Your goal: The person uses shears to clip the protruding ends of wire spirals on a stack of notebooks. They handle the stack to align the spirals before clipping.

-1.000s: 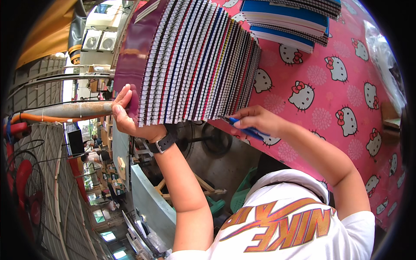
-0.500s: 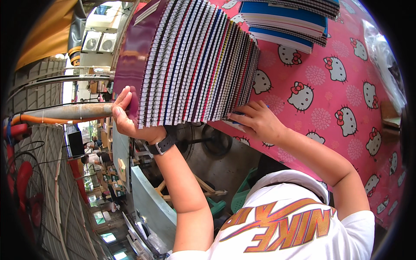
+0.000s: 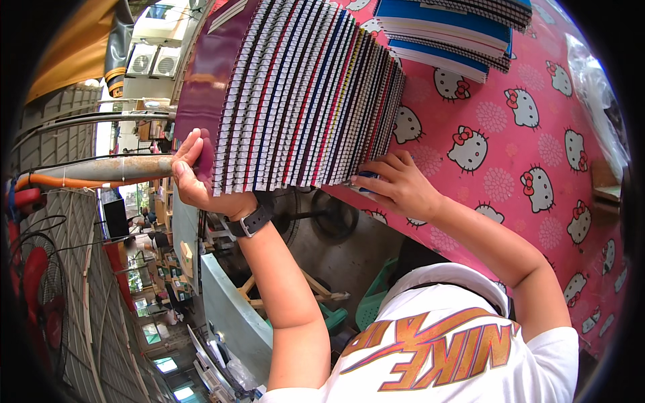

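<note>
A tall stack of spiral-bound notebooks (image 3: 302, 101) stands in front of me, bound edges toward me, with a glossy purple cover (image 3: 201, 87) at its left end. My left hand (image 3: 196, 180) lies against the near corner of that cover, its fingers stretched out. At the stack's lower right corner, my right hand (image 3: 400, 185) has its fingers bent around a small dark blue thing (image 3: 368, 177). Most of that thing is hidden under the fingers, so I cannot tell its kind.
More notebooks with blue covers (image 3: 443, 30) are piled at the far right on a pink cat-patterned table cover (image 3: 497, 144). Clear plastic wrap (image 3: 591, 80) lies at the right edge. A rusty pipe (image 3: 121, 168) and a red fan (image 3: 40, 275) are on the left; a green stool (image 3: 376, 295) stands below.
The view has shifted slightly. Both hands keep nearly the same places at the stack; the right fingers have moved a little, and the notebooks stay put.
</note>
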Available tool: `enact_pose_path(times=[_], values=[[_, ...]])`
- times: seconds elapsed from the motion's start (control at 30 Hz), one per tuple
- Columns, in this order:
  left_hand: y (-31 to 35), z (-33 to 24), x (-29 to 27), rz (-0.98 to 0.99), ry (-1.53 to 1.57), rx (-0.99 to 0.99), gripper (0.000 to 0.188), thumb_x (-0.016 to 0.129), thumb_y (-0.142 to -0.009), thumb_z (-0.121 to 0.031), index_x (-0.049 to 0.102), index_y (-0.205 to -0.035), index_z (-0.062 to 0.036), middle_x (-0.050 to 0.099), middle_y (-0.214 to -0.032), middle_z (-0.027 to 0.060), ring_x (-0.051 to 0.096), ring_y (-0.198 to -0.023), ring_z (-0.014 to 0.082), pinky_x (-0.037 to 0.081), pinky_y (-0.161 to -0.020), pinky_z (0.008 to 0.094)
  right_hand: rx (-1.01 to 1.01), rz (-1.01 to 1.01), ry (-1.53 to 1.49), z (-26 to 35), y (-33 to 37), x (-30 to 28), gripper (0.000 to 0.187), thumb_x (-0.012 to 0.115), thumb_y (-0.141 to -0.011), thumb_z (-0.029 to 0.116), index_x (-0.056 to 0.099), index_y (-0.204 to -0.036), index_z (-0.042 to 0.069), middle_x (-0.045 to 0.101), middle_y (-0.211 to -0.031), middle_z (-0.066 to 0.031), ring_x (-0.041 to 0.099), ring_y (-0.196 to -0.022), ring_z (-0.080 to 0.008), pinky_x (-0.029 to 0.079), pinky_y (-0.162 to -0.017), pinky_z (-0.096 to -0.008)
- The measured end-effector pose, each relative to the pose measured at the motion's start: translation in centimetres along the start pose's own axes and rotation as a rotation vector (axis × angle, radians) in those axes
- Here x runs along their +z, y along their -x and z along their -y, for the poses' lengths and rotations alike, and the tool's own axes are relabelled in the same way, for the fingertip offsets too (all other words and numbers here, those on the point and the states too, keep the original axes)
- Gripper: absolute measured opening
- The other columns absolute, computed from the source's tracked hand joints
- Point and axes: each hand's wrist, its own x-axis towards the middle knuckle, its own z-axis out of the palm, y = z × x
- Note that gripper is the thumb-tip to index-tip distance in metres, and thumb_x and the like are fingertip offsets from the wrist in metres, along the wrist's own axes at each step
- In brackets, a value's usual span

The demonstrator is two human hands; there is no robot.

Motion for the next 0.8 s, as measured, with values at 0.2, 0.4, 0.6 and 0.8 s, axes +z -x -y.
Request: enact_pose_path(times=[0.2,0.4,0.6,0.8], values=[[0.0,-0.2,0.1,-0.013,0.01,-0.035,0.051,0.03,-0.091,-0.029,0.06,-0.081,0.0115,0.062,-0.095,0.0202,0.061,-0.087,0.028,0.053,-0.082,0.0368,0.008,-0.034,0.001,-0.2,-0.2,-0.7,0.045,0.068,-0.073,0.015,0.058,-0.117,0.02,0.057,-0.11,-0.0032,0.052,-0.096,-0.0212,0.038,-0.085,-0.0391],[0.1,-0.3,0.3,-0.007,-0.011,0.011,0.051,0.03,-0.091,-0.029,0.059,-0.081,0.012,0.062,-0.095,0.0209,0.061,-0.087,0.0282,0.053,-0.081,0.037,-0.001,-0.034,0.023,-0.4,-0.1,-0.3,0.041,0.068,-0.075,0.016,0.059,-0.115,0.019,0.058,-0.11,-0.0025,0.052,-0.095,-0.0206,0.038,-0.084,-0.0382],[0.1,0.0,0.1,0.008,0.026,0.014,0.05,0.031,-0.09,-0.029,0.06,-0.081,0.0113,0.062,-0.094,0.0205,0.061,-0.086,0.0283,0.053,-0.08,0.0377,0.071,0.023,-0.392,-1.1,-0.1,0.4,0.041,0.067,-0.077,0.016,0.059,-0.117,0.012,0.064,-0.097,-0.0077,0.063,-0.082,-0.0232,0.05,-0.071,-0.0335],[0.1,-0.1,0.0,0.008,-0.005,0.014,0.05,0.031,-0.09,-0.029,0.059,-0.081,0.0111,0.062,-0.095,0.0204,0.06,-0.087,0.0283,0.053,-0.083,0.0382,0.996,0.433,-1.478,-0.3,-1.5,-1.6,0.039,0.058,-0.085,0.018,0.056,-0.116,-0.004,0.067,-0.099,-0.0126,0.066,-0.068,-0.014,0.054,-0.06,-0.0272]])
